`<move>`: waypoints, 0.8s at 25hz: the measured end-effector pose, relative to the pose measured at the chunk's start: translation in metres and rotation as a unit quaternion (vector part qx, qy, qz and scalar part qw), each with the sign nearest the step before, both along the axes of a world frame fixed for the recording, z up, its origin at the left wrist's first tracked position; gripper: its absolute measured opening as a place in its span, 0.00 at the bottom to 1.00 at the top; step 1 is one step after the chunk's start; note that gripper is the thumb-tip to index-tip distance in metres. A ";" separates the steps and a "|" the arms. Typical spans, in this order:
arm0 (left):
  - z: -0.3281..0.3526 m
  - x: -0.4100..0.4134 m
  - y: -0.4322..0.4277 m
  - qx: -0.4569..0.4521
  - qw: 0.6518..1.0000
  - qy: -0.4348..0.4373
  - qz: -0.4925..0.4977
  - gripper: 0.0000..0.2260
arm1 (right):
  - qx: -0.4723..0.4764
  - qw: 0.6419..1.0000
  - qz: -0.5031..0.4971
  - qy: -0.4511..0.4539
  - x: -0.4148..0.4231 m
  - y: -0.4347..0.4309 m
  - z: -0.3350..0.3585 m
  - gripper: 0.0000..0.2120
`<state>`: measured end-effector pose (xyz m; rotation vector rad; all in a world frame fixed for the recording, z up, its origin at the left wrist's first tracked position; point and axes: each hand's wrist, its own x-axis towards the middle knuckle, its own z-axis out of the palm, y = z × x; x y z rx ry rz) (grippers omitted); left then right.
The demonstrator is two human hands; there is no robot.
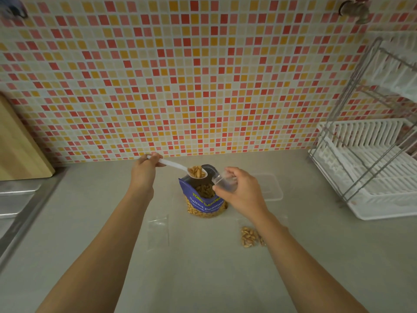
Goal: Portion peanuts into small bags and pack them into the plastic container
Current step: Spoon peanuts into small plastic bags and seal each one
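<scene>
An open blue pouch of salted peanuts (pixel 204 201) stands on the counter in the middle. My left hand (pixel 145 169) grips the handle of a white plastic spoon (pixel 180 168) whose bowl, heaped with peanuts, hovers over the pouch's mouth. Just right of the spoon, my right hand (pixel 239 188) pinches a small clear bag (pixel 224 180) with its opening held towards the spoon. A filled small bag of peanuts (pixel 249 237) lies on the counter under my right forearm. An empty small bag (pixel 159 231) lies flat left of the pouch. The clear plastic container (pixel 272 186) sits behind my right hand.
A white dish rack in a metal frame (pixel 370 168) fills the right side. At the left, a wooden cutting board (pixel 20 145) leans against the tiled wall, with a steel sink edge (pixel 18 206) below it. The grey counter (pixel 203 279) spreads towards me.
</scene>
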<state>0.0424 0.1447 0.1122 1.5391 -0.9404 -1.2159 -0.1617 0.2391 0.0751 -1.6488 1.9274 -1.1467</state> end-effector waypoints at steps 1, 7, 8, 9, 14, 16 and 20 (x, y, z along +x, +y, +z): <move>0.006 0.001 -0.001 -0.008 1.000 0.008 -0.003 0.10 | -0.004 1.000 -0.003 0.004 0.003 -0.001 0.000 0.27; 0.045 -0.014 0.009 -0.118 0.988 -0.074 -0.064 0.12 | -0.026 0.999 0.000 -0.024 0.022 -0.006 0.007 0.25; 0.052 -0.017 0.014 -0.164 0.977 -0.106 -0.091 0.11 | -0.030 0.999 -0.002 -0.032 0.023 -0.007 0.007 0.25; 0.057 -0.020 0.020 -0.214 0.958 -0.149 -0.122 0.10 | -0.033 0.999 -0.005 -0.042 0.025 -0.008 0.007 0.25; 0.076 -0.026 0.041 -0.406 0.818 -0.362 -0.189 0.12 | -0.048 0.990 0.005 -0.133 0.033 -0.007 0.009 0.23; 0.085 -0.018 0.038 -0.385 0.875 -0.261 -0.136 0.10 | -0.040 0.982 -0.003 -0.185 0.030 -0.004 0.012 0.23; 0.062 -0.010 0.022 -0.236 0.961 -0.136 -0.050 0.11 | -0.015 0.959 -0.027 -0.281 0.016 -0.001 0.015 0.23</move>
